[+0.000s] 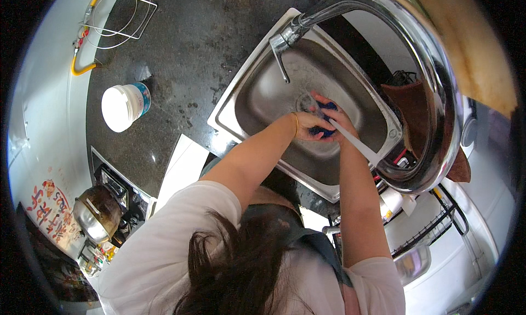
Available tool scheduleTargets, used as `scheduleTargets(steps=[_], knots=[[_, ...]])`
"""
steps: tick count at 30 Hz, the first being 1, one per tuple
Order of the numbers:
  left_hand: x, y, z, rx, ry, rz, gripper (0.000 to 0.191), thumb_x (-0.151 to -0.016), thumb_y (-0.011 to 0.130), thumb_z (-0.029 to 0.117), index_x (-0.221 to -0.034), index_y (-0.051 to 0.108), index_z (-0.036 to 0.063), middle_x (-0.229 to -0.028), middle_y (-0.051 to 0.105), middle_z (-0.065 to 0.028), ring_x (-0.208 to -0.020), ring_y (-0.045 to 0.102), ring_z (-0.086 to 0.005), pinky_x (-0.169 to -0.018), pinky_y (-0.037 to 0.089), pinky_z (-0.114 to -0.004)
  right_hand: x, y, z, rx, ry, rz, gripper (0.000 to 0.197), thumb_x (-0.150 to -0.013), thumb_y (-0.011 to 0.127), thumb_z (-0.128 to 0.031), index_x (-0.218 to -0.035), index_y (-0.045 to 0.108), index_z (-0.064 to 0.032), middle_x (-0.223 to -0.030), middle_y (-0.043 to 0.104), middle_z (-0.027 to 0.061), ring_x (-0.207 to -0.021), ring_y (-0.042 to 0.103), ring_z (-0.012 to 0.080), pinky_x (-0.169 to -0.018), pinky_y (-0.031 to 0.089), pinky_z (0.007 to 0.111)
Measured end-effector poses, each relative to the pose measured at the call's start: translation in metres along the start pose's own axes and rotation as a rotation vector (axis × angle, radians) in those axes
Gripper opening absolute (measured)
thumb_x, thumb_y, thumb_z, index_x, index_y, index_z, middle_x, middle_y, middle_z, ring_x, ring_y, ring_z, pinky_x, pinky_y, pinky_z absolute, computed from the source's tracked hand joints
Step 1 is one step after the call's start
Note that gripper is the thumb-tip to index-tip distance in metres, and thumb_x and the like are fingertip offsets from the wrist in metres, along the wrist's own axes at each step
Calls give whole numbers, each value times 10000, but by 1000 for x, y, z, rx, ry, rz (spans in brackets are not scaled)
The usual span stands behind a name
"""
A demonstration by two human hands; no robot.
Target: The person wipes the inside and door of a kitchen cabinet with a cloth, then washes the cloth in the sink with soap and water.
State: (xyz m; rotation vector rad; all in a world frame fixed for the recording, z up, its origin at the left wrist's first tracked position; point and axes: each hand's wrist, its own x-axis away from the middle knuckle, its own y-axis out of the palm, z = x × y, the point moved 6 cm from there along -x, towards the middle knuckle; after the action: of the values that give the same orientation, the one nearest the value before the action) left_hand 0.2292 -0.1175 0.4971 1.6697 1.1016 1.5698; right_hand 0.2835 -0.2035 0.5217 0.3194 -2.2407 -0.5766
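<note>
Both of my hands are inside a stainless steel sink [267, 93], close together over its drain. My left hand [308, 124], with a thin gold-coloured bracelet at the wrist, grips a dark blue item [321, 131] that looks like a wet cloth. My right hand [344, 120] holds the same blue material, which shows between its fingers too. A stream of water [357, 144] runs from the chrome faucet [446, 109] down onto my hands. The fingers partly hide the blue item, so its full shape cannot be made out.
The faucet's lever [281, 66] juts over the sink's far corner. A white plastic tub [119, 107] lies or stands on the dark countertop [185, 48], near a wire rack [119, 17] and a yellow hose [82, 70]. A metal pot [92, 216] is at lower left, a black rack [427, 228] at right.
</note>
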Motion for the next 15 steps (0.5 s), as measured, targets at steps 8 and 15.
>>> scheduleTargets(steps=[8, 15], knots=[[-10, -3, -10, -386, -48, 231, 289, -809, 829, 119, -1052, 673, 108, -785, 655, -55, -661, 588, -93, -415, 385, -245, 7, -17, 25, -41, 226, 235, 311, -988, 684, -332, -1083, 655, -37, -981, 644, 38, -913, 620, 151, -834, 501, 291], [18, 24, -9, -1395, 299, 901, 461, -722, 868, 272, -1105, 707, 73, -1037, 745, -142, -932, 728, -276, -752, 582, -382, 10, -42, 58, -222, 135, 121, 244, -1001, 665, -291, -960, 644, -52, -850, 584, 18, -798, 566, 148, -710, 458, 291]])
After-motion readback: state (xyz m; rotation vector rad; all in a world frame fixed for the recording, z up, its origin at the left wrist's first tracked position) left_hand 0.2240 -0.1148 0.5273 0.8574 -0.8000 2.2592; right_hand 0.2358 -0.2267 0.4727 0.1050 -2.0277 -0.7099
